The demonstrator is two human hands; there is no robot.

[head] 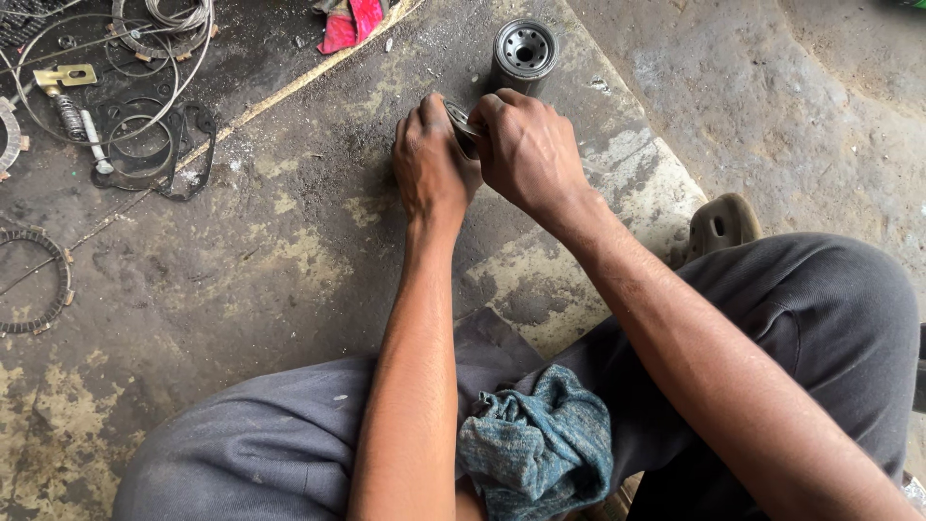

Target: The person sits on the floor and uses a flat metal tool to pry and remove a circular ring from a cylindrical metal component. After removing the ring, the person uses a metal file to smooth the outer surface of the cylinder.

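Both hands, left hand (431, 159) & right hand (526, 150), closed tight round a small metal ring part (463, 123) on the concrete floor (289, 260), just below the upright oil filter (524, 53); work looks mid-way, part not yet freed.

Blue-green rag (536, 439), grey trousers (810, 309), dk metal cylinder (524, 51) w/ silver top, pink-red cloth (349, 21), brass-yellow bracket (65, 76).
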